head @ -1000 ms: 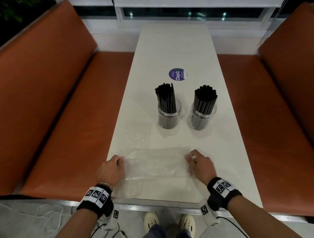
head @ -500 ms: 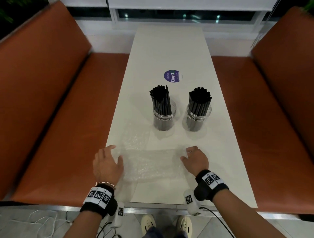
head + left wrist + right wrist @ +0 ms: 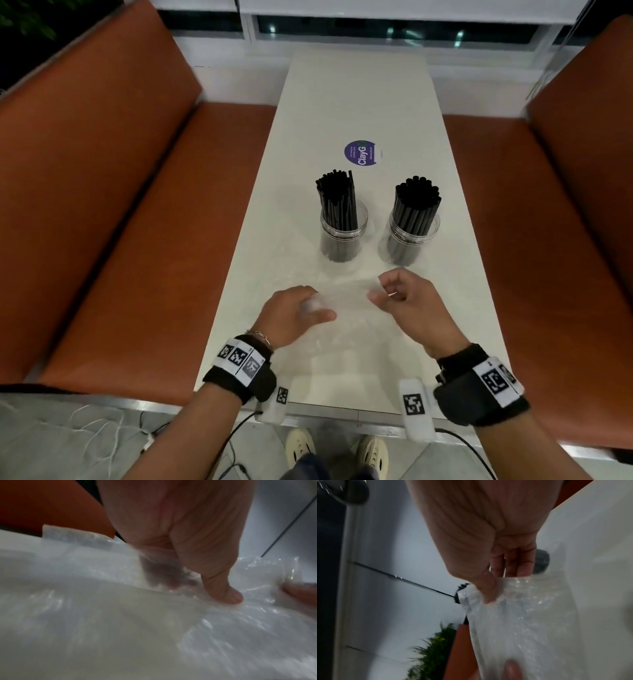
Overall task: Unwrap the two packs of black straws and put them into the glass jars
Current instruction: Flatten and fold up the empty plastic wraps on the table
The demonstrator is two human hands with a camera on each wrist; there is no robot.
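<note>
Left hand: fingers curled round the clear plastic wrapper, near end of the table.
Right hand: pinches the wrapper's right end.
Black straws: upright in both glass jars, mid-table.
Around: purple sticker beyond; orange benches either side.

A café or diner booth: a long white table runs toward 12 o'clock between orange padded benches at 9 o'clock and 3 o'clock, with a branded round sticker and jars of black straws.
</note>
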